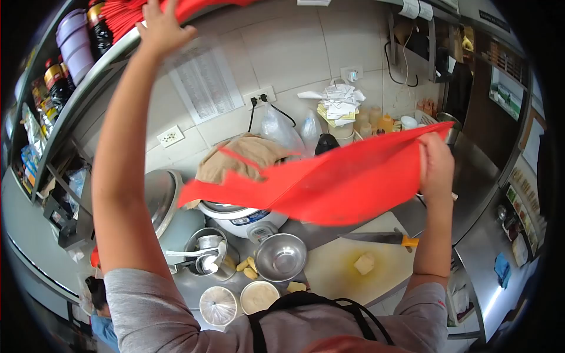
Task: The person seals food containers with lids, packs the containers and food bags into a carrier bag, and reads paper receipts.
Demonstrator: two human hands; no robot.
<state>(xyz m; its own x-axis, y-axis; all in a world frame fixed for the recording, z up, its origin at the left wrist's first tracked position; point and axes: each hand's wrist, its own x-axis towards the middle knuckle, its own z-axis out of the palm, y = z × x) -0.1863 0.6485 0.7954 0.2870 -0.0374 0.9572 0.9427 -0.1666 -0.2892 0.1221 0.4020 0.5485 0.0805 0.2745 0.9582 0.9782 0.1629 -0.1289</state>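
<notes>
My right hand [436,165] is closed on one end of a red cloth-like bag [353,182], slightly blurred, stretched out in the air above the counter. Its cut-out, strap-like end hangs to the left, in front of a brown cloth [241,157] and a white rice cooker [247,220]. High at the upper left, my left hand [162,29] is raised to the shelf edge with fingers apart, right by a pile of folded red material [123,17]. Below the bag, a knife [376,237] with an orange handle lies on a cutting board [329,265] beside a pale yellow piece [364,263].
A steel bowl [281,257], a pot with utensils [212,247] and two round tubs [259,297] stand along the near counter. Bottles and a purple container [75,44] line the upper left shelf. Papers [341,103] are piled by the wall. Another person [103,315] is at lower left.
</notes>
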